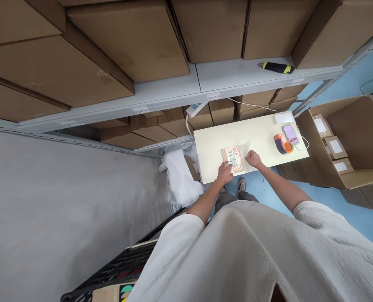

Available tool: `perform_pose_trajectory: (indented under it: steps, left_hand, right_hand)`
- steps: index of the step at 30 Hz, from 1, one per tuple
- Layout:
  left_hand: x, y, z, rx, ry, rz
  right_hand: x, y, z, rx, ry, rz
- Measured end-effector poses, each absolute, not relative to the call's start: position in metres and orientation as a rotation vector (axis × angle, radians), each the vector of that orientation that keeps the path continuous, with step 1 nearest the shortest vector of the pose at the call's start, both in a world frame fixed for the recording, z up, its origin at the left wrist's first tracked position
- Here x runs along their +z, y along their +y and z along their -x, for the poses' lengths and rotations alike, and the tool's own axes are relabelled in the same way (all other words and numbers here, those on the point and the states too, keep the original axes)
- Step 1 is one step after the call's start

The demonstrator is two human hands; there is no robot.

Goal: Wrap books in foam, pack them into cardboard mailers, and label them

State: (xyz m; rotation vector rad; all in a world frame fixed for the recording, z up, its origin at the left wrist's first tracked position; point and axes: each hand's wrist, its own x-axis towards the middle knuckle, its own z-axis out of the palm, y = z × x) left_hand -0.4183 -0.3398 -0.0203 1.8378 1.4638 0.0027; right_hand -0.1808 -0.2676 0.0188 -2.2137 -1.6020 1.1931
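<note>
A flat, square packet [234, 158] with colourful print and a shiny clear wrap lies on the cream tabletop [262, 131]. My left hand [225, 172] holds its near left edge, fingers on top of it. To the right of the packet, my right hand [253, 159] is closed, its fingers pinched at the loose end of the clear plastic film [245, 147] that sticks out from the packet. The exact grip of the fingertips is too small to make out.
An orange and dark purple ring-shaped thing [283, 144], a blurred purple item [290, 134] and a white box [284, 118] stand at the table's right. A large open carton [362, 138] holds small boxes. Overhead, a shelf [230, 75] bears cartons and a yellow-black cutter [277, 67].
</note>
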Motion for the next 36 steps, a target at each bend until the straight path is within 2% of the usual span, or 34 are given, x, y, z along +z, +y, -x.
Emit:
perform_pose_trajectory:
  steps: [4,10,15,21,25,31,36]
  left_hand:
    - [-0.017,-0.339,0.426,0.145,1.475,-1.691]
    - [0.0,-0.335,0.43,0.299,1.661,-1.575]
    - [0.015,-0.325,0.418,0.09,1.563,-1.677]
    - [0.021,-0.326,0.409,-0.113,1.558,-1.746]
    - [0.024,-0.328,0.409,-0.141,1.566,-1.762]
    - [0.023,-0.327,0.408,-0.103,1.596,-1.72]
    - [0.02,-0.312,0.38,-0.055,1.581,-1.72]
  right_hand:
    - [0.012,-0.275,0.229,1.332,-1.742,1.961]
    - [-0.006,-0.29,0.261,1.581,-1.738,1.886]
    - [-0.01,-0.299,0.244,1.708,-1.576,1.746]
    - [-0.006,-0.287,0.216,1.288,-1.348,2.208]
    - [-0.009,-0.279,0.215,1.379,-1.303,2.337]
    - [-0.013,-0.276,0.22,1.453,-1.352,2.215]
    - [0.003,-0.26,0.192,1.398,-1.377,2.157]
